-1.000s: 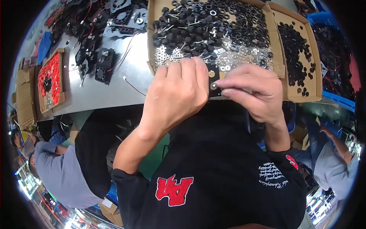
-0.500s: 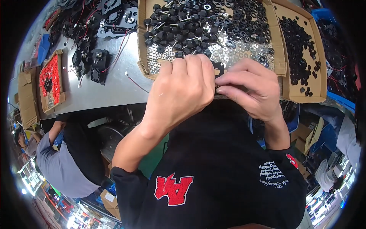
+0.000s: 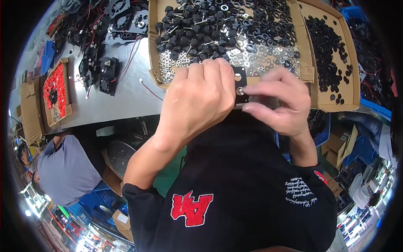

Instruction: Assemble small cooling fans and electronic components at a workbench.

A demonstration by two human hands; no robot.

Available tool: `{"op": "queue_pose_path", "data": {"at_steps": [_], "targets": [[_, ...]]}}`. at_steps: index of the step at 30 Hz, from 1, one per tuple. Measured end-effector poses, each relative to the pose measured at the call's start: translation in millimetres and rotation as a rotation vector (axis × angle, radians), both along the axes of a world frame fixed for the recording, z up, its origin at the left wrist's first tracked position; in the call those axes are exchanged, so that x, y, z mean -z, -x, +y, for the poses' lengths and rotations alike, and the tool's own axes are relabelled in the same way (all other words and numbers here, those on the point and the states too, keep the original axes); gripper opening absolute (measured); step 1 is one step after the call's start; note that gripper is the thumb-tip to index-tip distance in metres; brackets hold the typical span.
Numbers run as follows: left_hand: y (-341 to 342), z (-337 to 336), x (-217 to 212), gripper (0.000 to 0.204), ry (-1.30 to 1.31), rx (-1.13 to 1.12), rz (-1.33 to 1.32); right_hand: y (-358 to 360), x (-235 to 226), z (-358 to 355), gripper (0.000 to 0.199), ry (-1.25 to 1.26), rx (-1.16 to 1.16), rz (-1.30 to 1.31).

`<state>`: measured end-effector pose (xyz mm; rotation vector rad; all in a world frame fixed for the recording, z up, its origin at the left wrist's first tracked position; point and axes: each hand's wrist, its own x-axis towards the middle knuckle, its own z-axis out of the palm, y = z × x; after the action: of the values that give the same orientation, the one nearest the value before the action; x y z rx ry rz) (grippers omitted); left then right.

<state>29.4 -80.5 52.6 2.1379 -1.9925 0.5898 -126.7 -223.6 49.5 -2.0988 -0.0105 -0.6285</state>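
Left hand (image 3: 197, 101) is curled over the near edge of a small black flat bracket (image 3: 240, 84), its fingers pressed together along the top of the part. The bracket is a thin square plate, matt black, with round holes; one hole carries a bright metal washer or screw head. It is held in the air just in front of the person's chest, over the near rim of the worktop (image 3: 126, 90).

Right hand (image 3: 279, 101) meets the bracket from the other side. Its fingers pinch the plate's right edge, thumb below and index finger laid flat across the top.

Directly behind both hands stands a shallow cardboard tray (image 3: 156, 50) with bent, worn walls. It holds a heap of black rubber knobs with metal stems (image 3: 197, 33) and a layer of shiny silver washers (image 3: 268, 59). A second cardboard tray (image 3: 354, 80) to the right holds flat black rings (image 3: 327, 46).

On the grey, smooth worktop to the left lie small black fans with red and black wires (image 3: 105, 71). Further left, a cardboard box (image 3: 29, 109) contains small red parts (image 3: 56, 90).
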Motion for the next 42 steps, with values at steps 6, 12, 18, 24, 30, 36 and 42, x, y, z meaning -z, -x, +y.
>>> {"op": "queue_pose_path", "data": {"at_steps": [6, 12, 18, 24, 30, 36, 42], "targets": [[0.5, -1.1, -1.9, 0.011, -0.034, -0.004, 0.016, -5.1, 0.3, 8.6, 0.041, -0.033, 0.114, -0.014], [3.8, -1.8, -4.9, 0.013, -0.032, -0.021, 0.036, -4.3, 14.8, 12.8, 0.061, -0.020, 0.210, -0.026], [3.2, -1.3, -10.1, 0.020, -0.097, -0.038, 0.142, -2.4, 21.6, 17.7, 0.072, 0.003, 0.144, -0.055], [2.6, -2.4, -12.3, 0.033, -0.095, -0.052, 0.171, -4.9, 23.1, 28.2, 0.065, -0.064, 0.265, -0.171], [2.4, -0.7, -14.0, 0.037, -0.095, -0.057, 0.190, -4.3, 23.7, 25.7, 0.071, 0.036, 0.210, -0.139], [0.9, 1.2, -13.9, 0.040, -0.096, -0.062, 0.201, -15.0, 16.6, 29.7, 0.073, -0.050, 0.275, -0.158], [2.9, 6.4, -19.8, 0.043, -0.111, -0.079, 0.246, -6.2, 24.9, 32.8, 0.072, 0.002, 0.303, -0.165]]}}
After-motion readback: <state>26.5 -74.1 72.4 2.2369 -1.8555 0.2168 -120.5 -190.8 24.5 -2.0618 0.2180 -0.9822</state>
